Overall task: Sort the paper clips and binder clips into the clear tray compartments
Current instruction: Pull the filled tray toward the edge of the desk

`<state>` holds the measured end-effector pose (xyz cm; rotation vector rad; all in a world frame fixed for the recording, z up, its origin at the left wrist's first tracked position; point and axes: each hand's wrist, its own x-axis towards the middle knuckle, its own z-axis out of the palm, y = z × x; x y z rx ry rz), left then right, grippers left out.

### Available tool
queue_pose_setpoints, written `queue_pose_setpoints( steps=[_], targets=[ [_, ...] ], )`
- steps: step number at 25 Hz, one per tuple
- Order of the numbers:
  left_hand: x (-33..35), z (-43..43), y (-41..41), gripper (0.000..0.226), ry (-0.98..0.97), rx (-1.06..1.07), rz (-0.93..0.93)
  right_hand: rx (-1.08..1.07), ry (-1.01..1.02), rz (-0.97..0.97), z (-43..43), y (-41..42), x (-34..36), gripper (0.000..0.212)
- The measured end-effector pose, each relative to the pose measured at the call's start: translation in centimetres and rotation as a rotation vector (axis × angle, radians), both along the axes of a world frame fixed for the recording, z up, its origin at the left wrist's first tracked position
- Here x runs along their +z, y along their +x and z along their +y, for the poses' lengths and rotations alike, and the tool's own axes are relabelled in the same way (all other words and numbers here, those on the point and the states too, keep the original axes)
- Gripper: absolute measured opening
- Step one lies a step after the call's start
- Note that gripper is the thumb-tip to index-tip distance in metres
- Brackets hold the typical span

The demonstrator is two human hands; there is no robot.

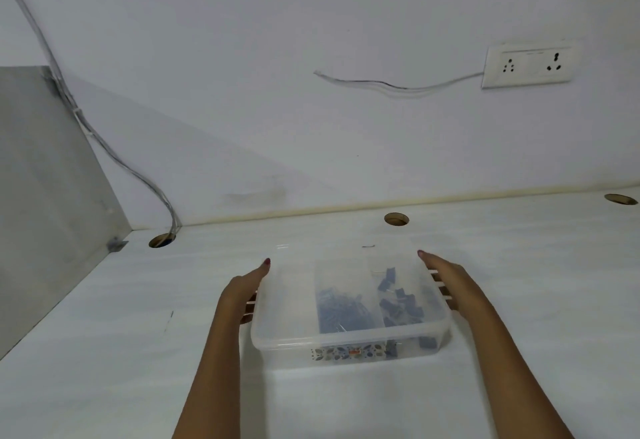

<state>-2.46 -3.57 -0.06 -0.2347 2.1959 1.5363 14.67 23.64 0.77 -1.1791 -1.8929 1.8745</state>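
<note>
One tray (284, 317) between left fingers (258, 273), right fingers (433, 262)

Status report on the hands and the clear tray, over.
Left hand, right hand flat against clear tray side walls, fingers straight. Tray on white counter, dark clips inside. Nothing in the way.
</note>
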Motion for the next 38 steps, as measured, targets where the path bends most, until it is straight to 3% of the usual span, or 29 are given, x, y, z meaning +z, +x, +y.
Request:
queue_pose_setpoints(
  steps=[4,12,21,23,26,27,31,34,38],
  targets=[
    [0.0,1.2,-1.6,0.068,0.102,-0.028,-0.009,0.066,-0.192,0.127,1.2,-2.9,0.7,0.050],
    [-1.0,2.7,-4.2,0.050,0.112,-0.064,0.099,-0.030,0.096,-0.039,2.6,-6.6,-0.7,0.052],
    [-0.5,2.7,-3.0,0.052,-0.279,-0.039,0.425,-0.076,0.183,-0.050,1.9,-5.7,-0.3,0.044],
    [0.2,2.0,-2.0,0.055,-0.300,-0.051,0.348,-0.035,0.286,-0.054,1.5,-4.2,-0.4,0.043],
    [1.1,0.4,0.2,0.066,-0.259,-0.120,0.033,0.049,0.349,-0.183,0.5,-0.8,-0.3,0.059],
    [0.8,0.0,0.6,0.069,-0.274,-0.131,0.008,0.077,0.332,-0.244,0.0,0.2,-0.4,0.065],
    [-2.1,-0.7,3.2,0.073,-0.421,-0.070,0.204,0.117,0.348,-0.383,-1.4,2.5,-1.7,0.062],
    [-2.2,-0.6,4.0,0.061,-0.372,-0.022,0.319,0.070,0.329,-0.320,-1.8,2.5,-2.0,0.056],
    [-2.2,-0.2,3.4,0.060,-0.356,-0.009,0.332,0.013,0.284,-0.247,-2.1,2.5,-1.9,0.054]
  ],
)
